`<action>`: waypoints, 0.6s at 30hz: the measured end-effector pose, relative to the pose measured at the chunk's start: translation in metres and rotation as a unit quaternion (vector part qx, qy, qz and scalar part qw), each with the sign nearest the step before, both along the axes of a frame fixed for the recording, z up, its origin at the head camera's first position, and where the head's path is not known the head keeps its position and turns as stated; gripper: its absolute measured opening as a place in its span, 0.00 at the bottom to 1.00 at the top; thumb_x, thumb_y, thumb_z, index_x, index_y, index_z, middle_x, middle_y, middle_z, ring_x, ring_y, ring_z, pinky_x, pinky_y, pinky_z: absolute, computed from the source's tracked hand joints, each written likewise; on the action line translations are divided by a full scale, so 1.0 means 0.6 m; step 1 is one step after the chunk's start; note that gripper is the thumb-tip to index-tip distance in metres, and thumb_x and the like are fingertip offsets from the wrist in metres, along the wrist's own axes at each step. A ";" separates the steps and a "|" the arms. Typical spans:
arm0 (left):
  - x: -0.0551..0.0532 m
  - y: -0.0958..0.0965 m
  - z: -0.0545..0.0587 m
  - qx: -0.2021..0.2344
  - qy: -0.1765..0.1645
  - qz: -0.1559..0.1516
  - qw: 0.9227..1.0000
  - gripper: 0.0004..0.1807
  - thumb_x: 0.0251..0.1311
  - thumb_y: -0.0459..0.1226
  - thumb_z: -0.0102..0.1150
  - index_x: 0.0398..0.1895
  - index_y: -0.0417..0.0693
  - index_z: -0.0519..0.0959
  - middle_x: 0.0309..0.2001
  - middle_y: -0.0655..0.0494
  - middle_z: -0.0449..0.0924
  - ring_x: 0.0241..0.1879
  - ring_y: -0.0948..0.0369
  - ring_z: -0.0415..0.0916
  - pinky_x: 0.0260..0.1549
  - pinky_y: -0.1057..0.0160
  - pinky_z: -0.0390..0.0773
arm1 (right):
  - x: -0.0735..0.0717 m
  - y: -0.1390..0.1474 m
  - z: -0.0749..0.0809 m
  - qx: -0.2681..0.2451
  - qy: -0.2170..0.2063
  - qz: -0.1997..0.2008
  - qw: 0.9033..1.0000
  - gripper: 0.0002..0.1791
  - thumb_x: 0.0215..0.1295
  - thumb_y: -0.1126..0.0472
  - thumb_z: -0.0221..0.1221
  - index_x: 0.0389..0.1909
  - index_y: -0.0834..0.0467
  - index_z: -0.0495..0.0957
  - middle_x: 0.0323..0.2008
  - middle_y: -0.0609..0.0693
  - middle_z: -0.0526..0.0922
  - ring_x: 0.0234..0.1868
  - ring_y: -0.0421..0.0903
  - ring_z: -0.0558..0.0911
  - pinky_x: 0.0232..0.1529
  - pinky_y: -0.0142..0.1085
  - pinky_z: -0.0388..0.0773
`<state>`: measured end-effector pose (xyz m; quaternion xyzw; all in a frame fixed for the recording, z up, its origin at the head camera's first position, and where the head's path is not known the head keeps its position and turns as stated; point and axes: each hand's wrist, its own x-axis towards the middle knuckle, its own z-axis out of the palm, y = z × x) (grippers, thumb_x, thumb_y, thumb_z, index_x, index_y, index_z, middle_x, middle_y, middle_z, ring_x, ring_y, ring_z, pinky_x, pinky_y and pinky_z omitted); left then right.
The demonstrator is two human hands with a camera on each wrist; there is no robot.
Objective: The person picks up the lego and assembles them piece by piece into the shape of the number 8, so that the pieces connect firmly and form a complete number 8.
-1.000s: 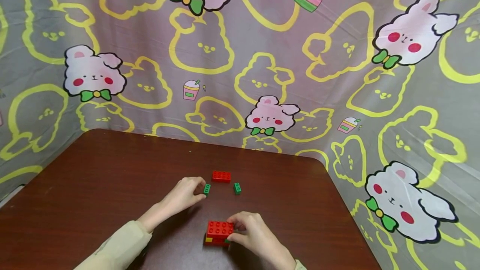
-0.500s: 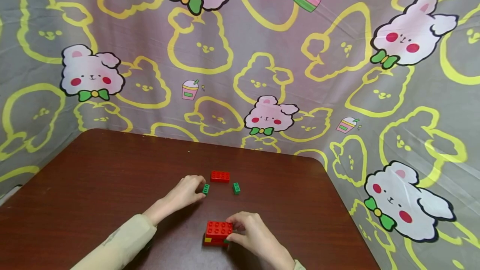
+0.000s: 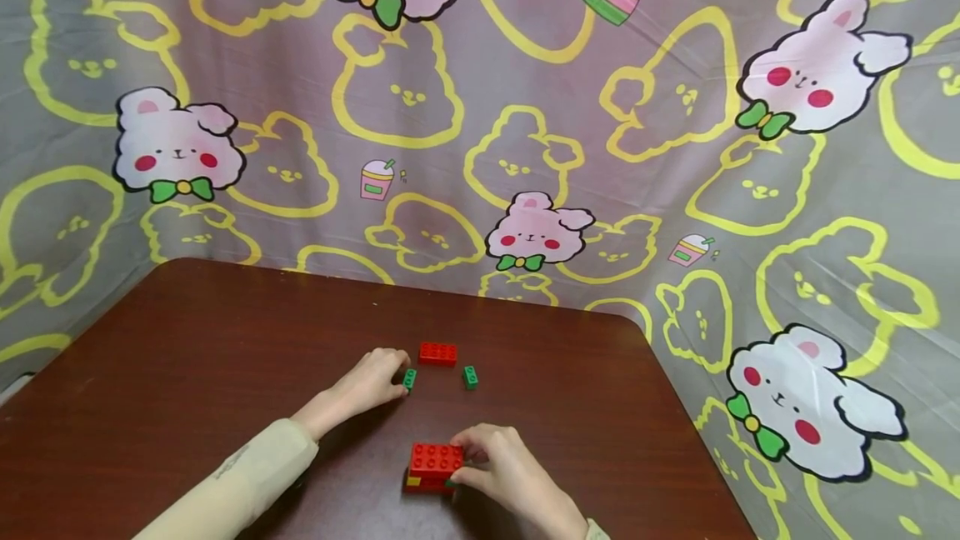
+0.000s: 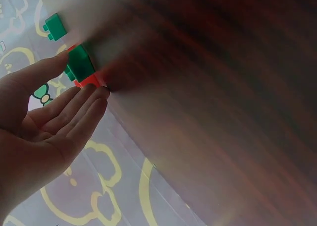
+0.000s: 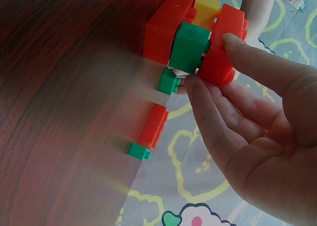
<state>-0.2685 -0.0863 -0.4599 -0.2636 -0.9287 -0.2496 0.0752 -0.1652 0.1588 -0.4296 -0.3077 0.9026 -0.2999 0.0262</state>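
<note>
Currently, right hand (image 3: 512, 467) pinches stacked bricks (image 3: 433, 460)

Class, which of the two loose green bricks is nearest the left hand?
The left green brick, right by the left hand; the right green brick lies farther off.

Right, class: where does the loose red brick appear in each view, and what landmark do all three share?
Head: the loose red brick is below the picture's centre, slightly left.
Left wrist: upper left, mostly hidden; red shows at the edges of the green brick.
Right wrist: just below centre.
Shared landmark: that same green brick, at the left hand.
</note>
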 end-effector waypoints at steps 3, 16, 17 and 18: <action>-0.002 0.000 -0.002 -0.002 0.001 0.002 1.000 0.13 0.47 0.31 0.75 0.32 0.39 0.80 0.28 0.50 0.80 0.27 0.62 0.73 0.27 0.64 0.75 | 0.001 -0.001 0.000 -0.002 0.001 -0.001 1.000 0.14 0.54 0.62 0.72 0.42 0.59 0.84 0.38 0.50 0.87 0.35 0.35 0.84 0.37 0.24 0.81; -0.007 0.005 -0.002 -0.017 0.004 0.001 1.000 0.12 0.47 0.31 0.75 0.32 0.38 0.81 0.29 0.50 0.81 0.28 0.61 0.75 0.29 0.61 0.77 | 0.003 -0.001 0.001 -0.008 -0.010 -0.003 1.000 0.14 0.55 0.62 0.72 0.42 0.59 0.84 0.39 0.50 0.87 0.35 0.35 0.84 0.38 0.24 0.81; -0.007 0.006 -0.003 -0.017 0.008 0.001 1.000 0.12 0.46 0.31 0.75 0.32 0.38 0.81 0.28 0.50 0.81 0.28 0.61 0.74 0.29 0.61 0.77 | 0.002 -0.001 0.001 -0.007 -0.010 -0.003 1.000 0.14 0.55 0.62 0.72 0.42 0.59 0.84 0.39 0.50 0.87 0.35 0.35 0.84 0.38 0.24 0.81; -0.008 0.006 -0.003 -0.018 0.010 0.000 1.000 0.12 0.47 0.31 0.75 0.32 0.39 0.81 0.28 0.51 0.81 0.27 0.62 0.74 0.29 0.62 0.77 | 0.002 -0.001 0.002 -0.007 -0.011 -0.003 1.000 0.14 0.55 0.62 0.72 0.42 0.59 0.84 0.39 0.50 0.87 0.35 0.35 0.84 0.37 0.24 0.81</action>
